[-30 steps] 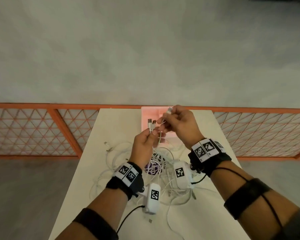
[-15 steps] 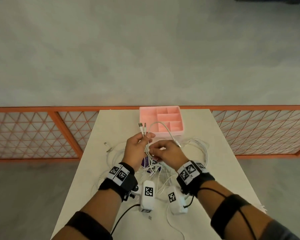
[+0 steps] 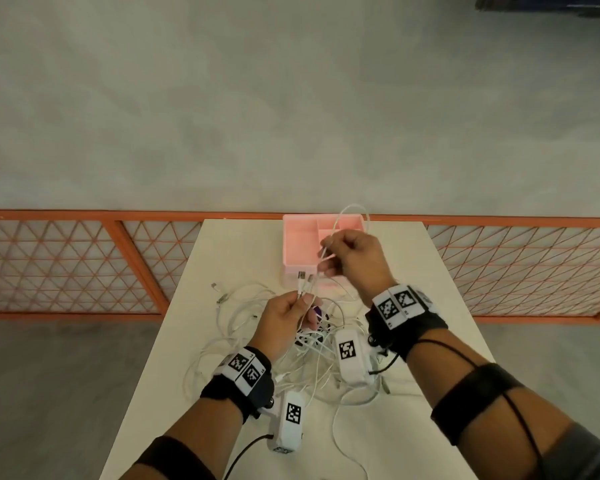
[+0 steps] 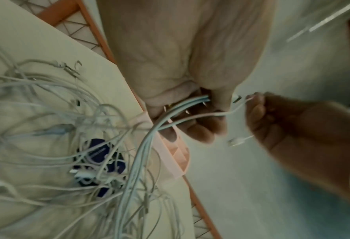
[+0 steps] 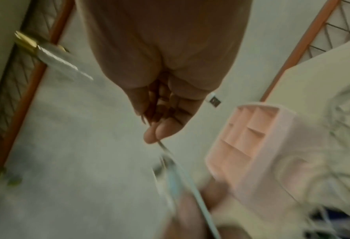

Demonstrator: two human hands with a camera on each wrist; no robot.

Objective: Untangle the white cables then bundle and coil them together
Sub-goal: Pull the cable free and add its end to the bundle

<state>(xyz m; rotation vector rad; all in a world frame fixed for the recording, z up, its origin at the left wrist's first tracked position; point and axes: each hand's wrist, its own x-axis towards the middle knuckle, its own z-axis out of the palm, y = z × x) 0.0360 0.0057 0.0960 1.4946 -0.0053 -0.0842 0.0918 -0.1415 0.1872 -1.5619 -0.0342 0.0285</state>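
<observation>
Near edge of the table (image 3: 174, 358) cut off by the bottom of the head view; bare strips of tabletop down the left and right sides, wider open surface at the far left corner. Two forearms reaching in, each with a black wrist strap carrying two black-and-white square markers; two white camera pods below the wrists, one marker apiece. No readable writing anywhere.

At mid-table, a loose tangle of white cables (image 3: 243, 317) spread over the centre, count impossible to tell, with a dark purple object (image 3: 317, 311) half buried under the strands. Left hand (image 3: 284, 320) raised above the tangle, fingers curled round several cable ends, at least two plugs (image 3: 302, 277) sticking up past the knuckles; in the left wrist view, roughly three strands running out of the fist.

Farther, right hand (image 3: 354, 258) lifted higher, thumb and fingertips pinching one white cable that arcs up in a loop (image 3: 354, 211) above it. Beyond, one pink divided tray (image 3: 291, 244) at the table's far edge, centre. Past that, an orange mesh fence (image 3: 66, 261) and grey floor.
</observation>
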